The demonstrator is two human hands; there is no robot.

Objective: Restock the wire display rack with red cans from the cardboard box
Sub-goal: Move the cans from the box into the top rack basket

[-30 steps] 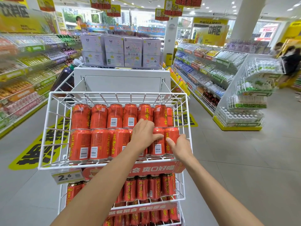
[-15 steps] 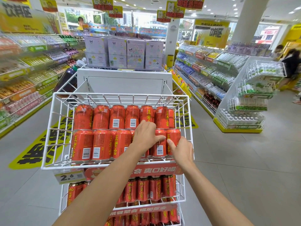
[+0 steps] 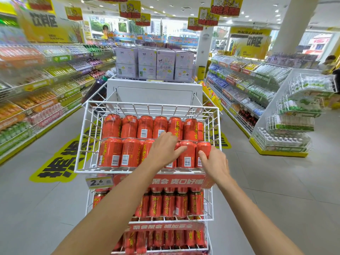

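Looking at the wire display rack (image 3: pixel 147 102), the top basket's packed with two rows of red cans (image 3: pixel 112 151), and no cardboard box is in view. Probably full, so hefty, rigid and slick; grab mid-body. Right hand (image 3: pixel 215 162) is wrapped round the end can (image 3: pixel 203 150). Left hand (image 3: pixel 163 148) drapes over the front row, can't tell if it's gripping.

Left hand (image 3: pixel 163 150) and right hand (image 3: pixel 215 162) on red cans (image 3: pixel 128 140) in wire rack (image 3: pixel 82 135).
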